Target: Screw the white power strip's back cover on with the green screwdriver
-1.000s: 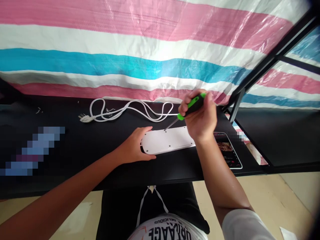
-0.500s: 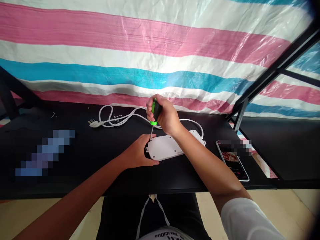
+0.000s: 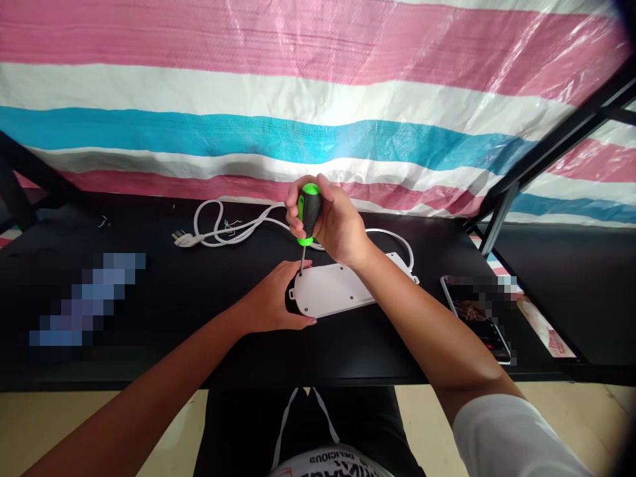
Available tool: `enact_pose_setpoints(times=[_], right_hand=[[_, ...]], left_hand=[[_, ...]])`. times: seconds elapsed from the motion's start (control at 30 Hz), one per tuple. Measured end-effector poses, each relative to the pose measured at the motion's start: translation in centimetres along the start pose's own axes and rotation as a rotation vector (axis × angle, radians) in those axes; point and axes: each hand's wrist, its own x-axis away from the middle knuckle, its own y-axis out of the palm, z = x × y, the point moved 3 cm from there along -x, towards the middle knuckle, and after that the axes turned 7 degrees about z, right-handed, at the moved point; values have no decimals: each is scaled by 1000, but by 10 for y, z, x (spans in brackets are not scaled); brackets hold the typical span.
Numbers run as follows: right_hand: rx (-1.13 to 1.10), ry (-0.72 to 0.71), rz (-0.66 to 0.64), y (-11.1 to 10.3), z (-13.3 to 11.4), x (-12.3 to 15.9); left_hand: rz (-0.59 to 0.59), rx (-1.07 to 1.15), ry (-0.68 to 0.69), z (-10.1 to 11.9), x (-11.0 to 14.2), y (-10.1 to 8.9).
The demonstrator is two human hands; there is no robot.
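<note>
A white power strip (image 3: 328, 289) lies on the black table with its screw-dotted back facing up. My left hand (image 3: 278, 296) is closed round its left end, fingers at the far edge and thumb at the near edge. In my right hand (image 3: 342, 222) is a green-and-black screwdriver (image 3: 310, 213), held nearly upright. Its tip meets the screw hole at the strip's far left corner. The strip's white cord (image 3: 253, 228) runs behind it in loops to a plug (image 3: 185, 238) on the left. My right forearm hides part of the strip.
A smartphone (image 3: 479, 324) lies to the right, near my right forearm. A blurred-out bluish patch (image 3: 89, 298) covers something on the left. Striped plastic sheeting (image 3: 278, 139) hangs behind the table (image 3: 163, 361). Black metal frame bars (image 3: 551, 142) rise at the right.
My right hand has opened its grip slightly and shifted round the screwdriver handle, baring the green top. The screwdriver stands a little more upright. My left hand still holds the strip; the view has shifted slightly.
</note>
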Motion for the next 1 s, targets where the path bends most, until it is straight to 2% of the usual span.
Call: enact_pose_setpoints(times=[0.13,0.27,0.37,0.47,0.7,0.83,1.0], right_hand=[[-14,-11,-136,7,-7,3],[26,-5,-162,17,-16,14],[-7,-46,-104,21,-17,19],[-61,-74,-10,18,-10,16],[-138,30,-136,8,-6,6],[-121,37,-119,10,-8,11],[-215,130,-107,10,-7,11]], left_hand=[[6,-13,0,1,0,-1],[11,-22,-7,3,0,-3],[4,-17,3,5,0,-4],[0,-33,1,5,0,-6],[0,-45,9,1,0,-4],[4,-6,12,2,-1,-4],[11,31,40,1,0,-6]])
